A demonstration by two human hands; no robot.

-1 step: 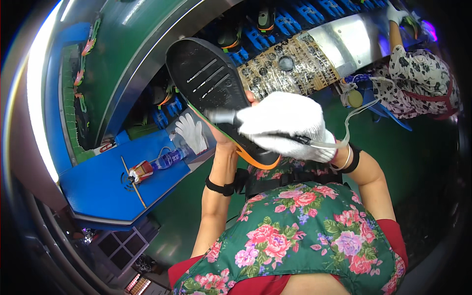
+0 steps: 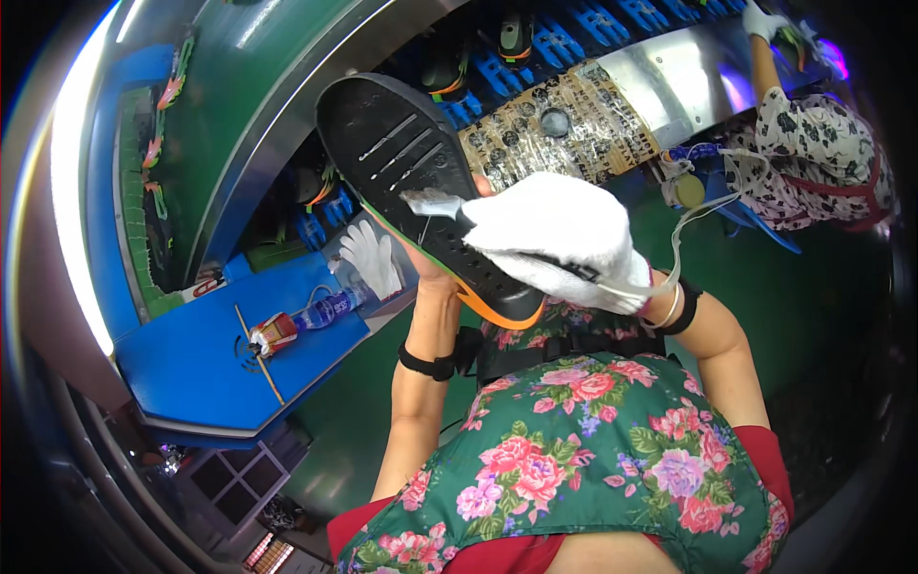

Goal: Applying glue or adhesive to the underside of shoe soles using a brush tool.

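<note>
My bare left hand [image 2: 429, 268] holds a shoe sole [image 2: 382, 120] from beneath, its fingertips curling over the right edge. The sole is black inside with an orange and green rim, tilted with its wide end up and to the left. Pale, wet-looking streaks run along three slanting slots in it. In a white knitted glove, my right hand [image 2: 550, 228] is closed around a brush [image 2: 435, 205], whose whitish bristles lie against the middle of the sole. A clear tube [image 2: 677, 234] trails from this hand to the right. Most of the brush handle is hidden by the glove.
Behind the sole is a metal ledge with taped covering [image 2: 583, 124] and a small round cup [image 2: 555, 121]. Blue racks [image 2: 559, 48] hold shoes beyond. On the left, a blue table [image 2: 191, 373] bears a bottle [image 2: 330, 308] and spare glove [image 2: 371, 258]. A co-worker [image 2: 813, 143] is at right.
The brush, blurred before, now shows sharply and lies slightly higher on the sole. The sole has shifted a little to the left.
</note>
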